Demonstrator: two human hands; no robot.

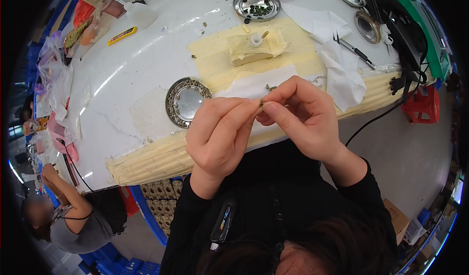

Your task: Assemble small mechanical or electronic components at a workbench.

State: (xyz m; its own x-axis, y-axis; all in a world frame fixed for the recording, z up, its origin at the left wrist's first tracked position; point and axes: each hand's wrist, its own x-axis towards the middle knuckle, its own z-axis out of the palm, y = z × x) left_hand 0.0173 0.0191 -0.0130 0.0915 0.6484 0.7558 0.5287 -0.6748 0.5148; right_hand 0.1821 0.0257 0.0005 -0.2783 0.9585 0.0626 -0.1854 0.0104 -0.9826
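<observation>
My left hand (217, 135) and my right hand (305, 118) meet fingertip to fingertip above the table's near edge. Pinched between both is a tiny dark piece (262, 104), too small to name. Just left of my left hand stands a round metal dish (188, 101) with many small greenish-grey bits around its inner rim. A few similar bits (271, 87) lie on white paper (249, 87) behind my fingertips. Farther back, a tape-wrapped block (244, 55) carries a small white cup (257, 41) with a short stick beside it.
A metal dish of dark green pieces (257, 5) sits at the back. Tweezers and a pen-like tool (356, 51) lie on white cloth (342, 74) at the right. A yellow cutter (122, 36) is at the far left. Another person (73, 216) sits left; a red stool (421, 106) stands right.
</observation>
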